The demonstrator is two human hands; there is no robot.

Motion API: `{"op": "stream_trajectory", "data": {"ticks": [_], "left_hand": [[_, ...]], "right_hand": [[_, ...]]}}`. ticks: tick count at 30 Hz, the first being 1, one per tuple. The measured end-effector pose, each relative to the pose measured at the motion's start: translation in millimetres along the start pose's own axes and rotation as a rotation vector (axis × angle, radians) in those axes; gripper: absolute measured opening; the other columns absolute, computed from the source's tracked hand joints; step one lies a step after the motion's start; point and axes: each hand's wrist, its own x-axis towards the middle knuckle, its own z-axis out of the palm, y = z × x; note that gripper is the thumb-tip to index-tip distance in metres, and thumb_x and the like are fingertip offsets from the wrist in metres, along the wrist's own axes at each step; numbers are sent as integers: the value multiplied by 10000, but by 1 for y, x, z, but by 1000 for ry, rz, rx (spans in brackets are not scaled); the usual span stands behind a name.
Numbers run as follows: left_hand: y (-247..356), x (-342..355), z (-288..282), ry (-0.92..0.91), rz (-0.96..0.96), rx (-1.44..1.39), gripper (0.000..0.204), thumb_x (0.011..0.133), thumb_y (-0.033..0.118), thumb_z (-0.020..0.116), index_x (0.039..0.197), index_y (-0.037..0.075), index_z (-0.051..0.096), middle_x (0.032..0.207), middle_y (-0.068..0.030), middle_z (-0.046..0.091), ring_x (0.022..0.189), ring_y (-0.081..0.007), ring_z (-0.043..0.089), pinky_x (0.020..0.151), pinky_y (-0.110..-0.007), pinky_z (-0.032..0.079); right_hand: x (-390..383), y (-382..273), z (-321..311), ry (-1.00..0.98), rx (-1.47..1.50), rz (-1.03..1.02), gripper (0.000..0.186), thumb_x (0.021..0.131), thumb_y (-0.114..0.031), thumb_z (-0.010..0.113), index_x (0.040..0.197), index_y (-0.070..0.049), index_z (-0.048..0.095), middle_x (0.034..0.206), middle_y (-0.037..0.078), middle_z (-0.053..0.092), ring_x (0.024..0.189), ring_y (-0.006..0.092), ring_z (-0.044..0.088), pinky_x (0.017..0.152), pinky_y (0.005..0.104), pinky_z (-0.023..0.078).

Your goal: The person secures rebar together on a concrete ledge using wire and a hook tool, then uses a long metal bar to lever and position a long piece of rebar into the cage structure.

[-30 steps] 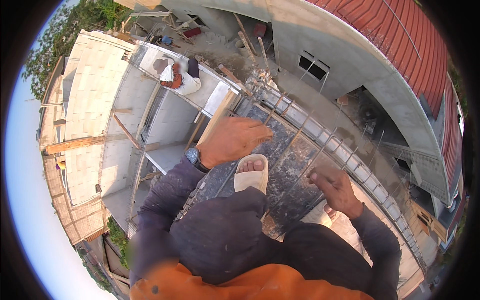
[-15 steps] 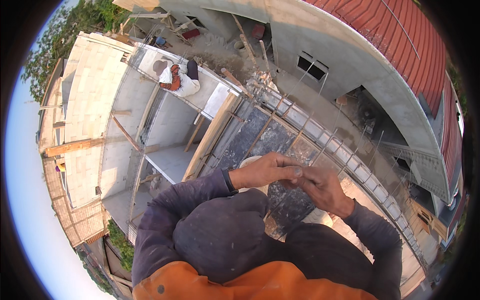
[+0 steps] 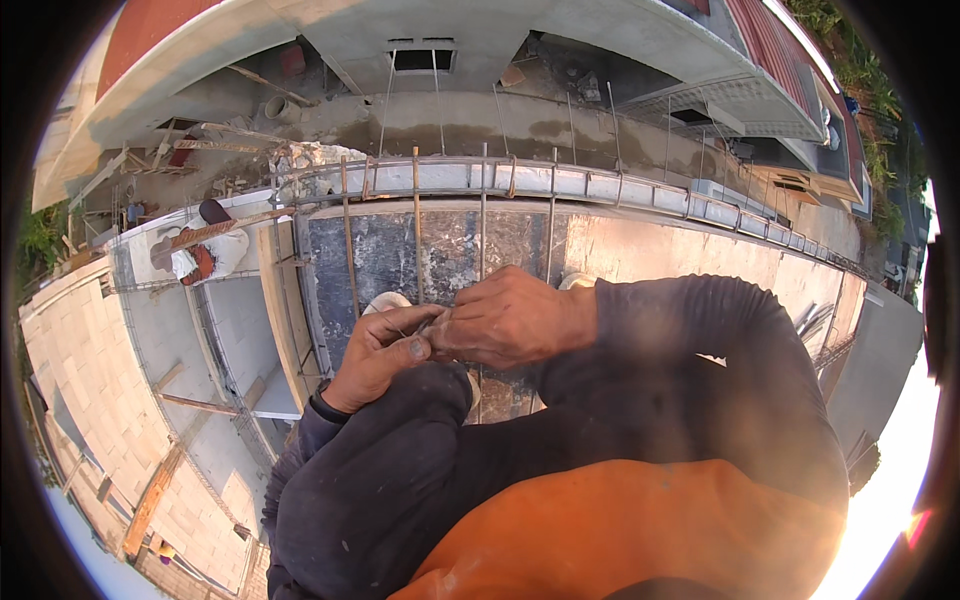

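My left hand [image 3: 378,362] and my right hand [image 3: 515,318] meet in front of my bent knees, fingers closed together. A thin grey bit shows between the left thumb and fingers, too small to name. The right hand's fingertips press against the left hand's, hiding most of whatever is pinched there. Below the hands lies a dark, stained panel [image 3: 385,250], crossed by several thin steel bars [image 3: 417,225]. Pale shoes [image 3: 386,303] partly show beside the hands.
Past the panel runs a long rebar cage [image 3: 640,187] with upright rods. A wooden plank [image 3: 285,310] edges the panel's left. Farther left, a person in white [image 3: 225,250] sits on a wall top near pale block walls [image 3: 90,350]. A grey building [image 3: 470,35] stands beyond.
The view has turned, so the rebar cage now runs across rather than diagonally. My hands stay together, with the right now reaching farther across the left's fingertips.
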Motion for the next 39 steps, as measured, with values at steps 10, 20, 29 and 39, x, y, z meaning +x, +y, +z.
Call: {"op": "stream_trajectory", "data": {"ticks": [10,20,29,39], "left_hand": [[5,17,-22,173,-9,297,418,888,140,796,1232,-66,682,993,-127,761,938,-176,739,854,-317,589],[30,71,-42,152,119,615,400,935,196,781,1248,-37,688,1008,-87,759,903,-145,706,826,-308,569],[76,98,-86,171,326,224,253,1030,143,658,1202,-38,692,1028,-135,766,934,-192,749,826,-319,616],[72,114,-91,121,275,213,262,1040,177,633,1224,-2,687,1027,-87,749,935,-131,712,822,-287,587]], "right_hand": [[20,3,-14,239,450,651,288,1037,-271,620,1168,-29,703,1074,103,749,867,178,729,775,330,572],[60,47,-5,194,708,958,297,1097,-263,534,1128,-1,671,737,-17,554,672,67,520,646,278,518],[102,44,-36,70,383,1162,287,1050,-282,596,1112,-15,679,660,-21,541,553,67,533,501,260,459],[103,34,-80,-46,144,1242,289,1036,-288,609,1170,-46,694,705,9,653,655,65,606,572,305,498]]}}
